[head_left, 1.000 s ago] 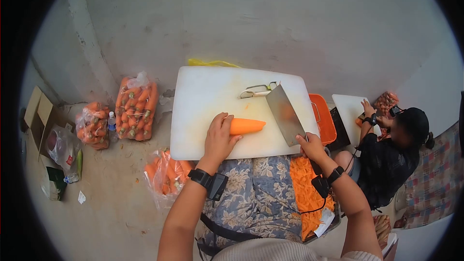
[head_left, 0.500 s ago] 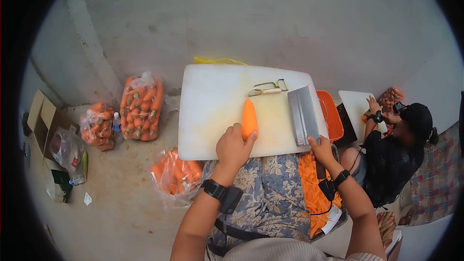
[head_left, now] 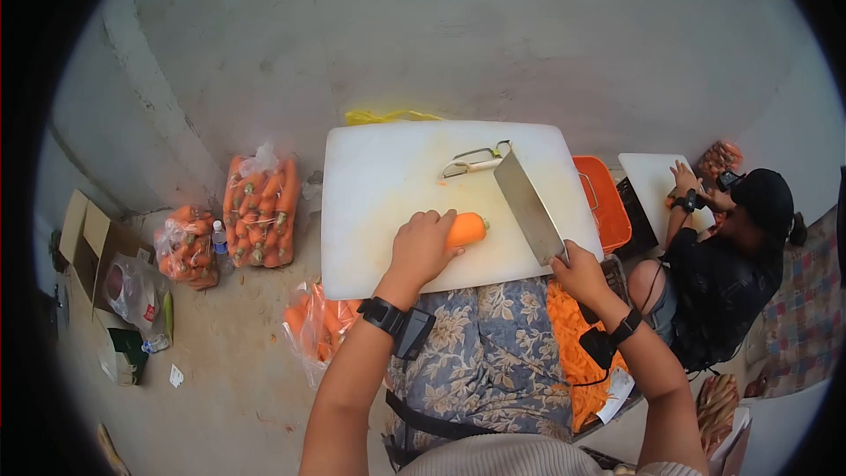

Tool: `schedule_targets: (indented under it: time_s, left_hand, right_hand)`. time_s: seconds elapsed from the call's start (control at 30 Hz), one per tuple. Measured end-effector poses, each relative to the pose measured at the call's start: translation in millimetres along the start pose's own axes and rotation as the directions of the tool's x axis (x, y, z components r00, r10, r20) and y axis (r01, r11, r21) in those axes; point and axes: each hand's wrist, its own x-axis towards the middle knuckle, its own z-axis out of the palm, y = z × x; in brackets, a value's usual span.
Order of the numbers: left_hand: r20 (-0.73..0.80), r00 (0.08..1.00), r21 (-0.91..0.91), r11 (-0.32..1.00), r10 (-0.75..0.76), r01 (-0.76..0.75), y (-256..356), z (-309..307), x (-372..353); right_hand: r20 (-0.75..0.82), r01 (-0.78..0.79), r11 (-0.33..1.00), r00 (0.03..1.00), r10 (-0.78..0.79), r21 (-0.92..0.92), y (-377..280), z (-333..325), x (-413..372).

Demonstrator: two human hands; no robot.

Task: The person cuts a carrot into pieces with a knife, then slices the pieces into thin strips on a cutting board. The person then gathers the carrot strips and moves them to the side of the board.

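Where the carrot (head_left: 469, 229) lies: near the middle of the frame, on the white board (head_left: 370, 163); its blunt orange end shows and points to the right, and the other part is hidden under the hand.
Left hand (head_left: 425, 244): it is half closed, with the fingers bent over the carrot and the thumb at its lower side, so it has hold of it.
Right hand (head_left: 580, 271): it is closed around the handle end of the cleaver (head_left: 529, 209), at the lower right edge of the board.
Cleaver: its broad blade stands slanting, from the hand up to the left, to the right of the carrot and apart from it; whether it touches the board, I cannot tell.
Peelers (head_left: 469, 167): they lie on the upper part of the board, near the top corner of the blade.
Shavings (head_left: 575, 348): an orange heap is below the board, at the lower right, beside the flowered cloth (head_left: 485, 357).
Bin (head_left: 606, 203): it is orange, just beside the right edge of the board.
Bags (head_left: 262, 211): three of them, with carrots inside, are on the floor at the left; a bottle (head_left: 219, 236) stands between two.
Co-worker (head_left: 727, 282): this person in dark clothes sits at the right, both hands over a smaller board (head_left: 641, 167).
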Motion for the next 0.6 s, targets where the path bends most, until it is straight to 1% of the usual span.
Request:
schedule_targets:
  time_s: [0.03, 0.07, 0.1, 0.13, 0.23, 0.3, 0.33, 0.4, 0.43, 0.47, 0.53, 0.57, 0.6]
  left_hand:
    - [0.001, 1.0, 0.005, 1.0, 0.01, -0.01, 3, 5, -6]
    - [-0.104, 0.994, 0.002, 1.0, -0.008, 0.008, 5, 11, -15]
    - [-0.207, 0.978, -0.006, 1.0, -0.031, 0.03, 7, 14, -22]
    - [-0.203, 0.979, -0.008, 0.999, -0.035, 0.034, 7, 17, -26]
    - [-0.246, 0.963, -0.076, 0.993, -0.107, 0.09, 6, 23, -33]
    - [-0.368, 0.929, -0.08, 0.997, -0.04, 0.011, 0, 34, -36]
    - [-0.364, 0.93, -0.084, 0.996, -0.047, 0.018, 0, 35, -37]
    - [-0.38, 0.923, -0.121, 0.993, -0.054, 0.008, 1, 34, -36]
    - [-0.38, 0.923, -0.119, 0.993, -0.053, 0.007, -1, 34, -36]
    - [-0.383, 0.922, -0.133, 0.991, -0.048, -0.003, -3, 36, -36]
    - [-0.391, 0.919, -0.15, 0.989, -0.048, -0.013, -5, 37, -35]
    - [-0.416, 0.909, -0.139, 0.99, -0.031, -0.03, -6, 38, -36]
    - [-0.441, 0.897, -0.13, 0.99, -0.016, -0.046, -5, 39, -36]
  right_hand:
    - [0.062, 0.024, 0.999, 0.998, -0.022, -0.026, -7, -3, -1]
    - [0.13, 0.049, 0.998, 0.991, -0.043, -0.05, -10, -4, -1]
    - [0.112, 0.104, 0.992, 0.989, -0.096, -0.072, -11, -4, -2]
    - [0.118, 0.103, 0.992, 0.989, -0.094, -0.072, -13, -3, -2]
    - [0.158, 0.133, 0.989, 0.98, -0.121, -0.064, -35, -14, 2]
    - [0.075, 0.147, 0.989, 0.987, -0.144, -0.026, -61, -25, 2]
    - [0.084, 0.147, 0.989, 0.986, -0.144, -0.026, -68, -29, 3]
    - [-0.014, 0.257, 0.966, 0.966, -0.257, 0.012, -83, -37, 6]
    - [0.026, 0.24, 0.971, 0.97, -0.241, 0.009, -92, -42, 6]
    - [0.024, 0.242, 0.97, 0.97, -0.242, 0.008, -93, -40, 7]
    - [0.116, 0.246, 0.969, 0.964, -0.24, -0.037, -92, -35, 11]
    - [0.118, 0.25, 0.967, 0.963, -0.243, -0.043, -90, -30, 12]
    - [0.156, 0.254, 0.965, 0.958, -0.242, -0.068, -87, -25, 13]
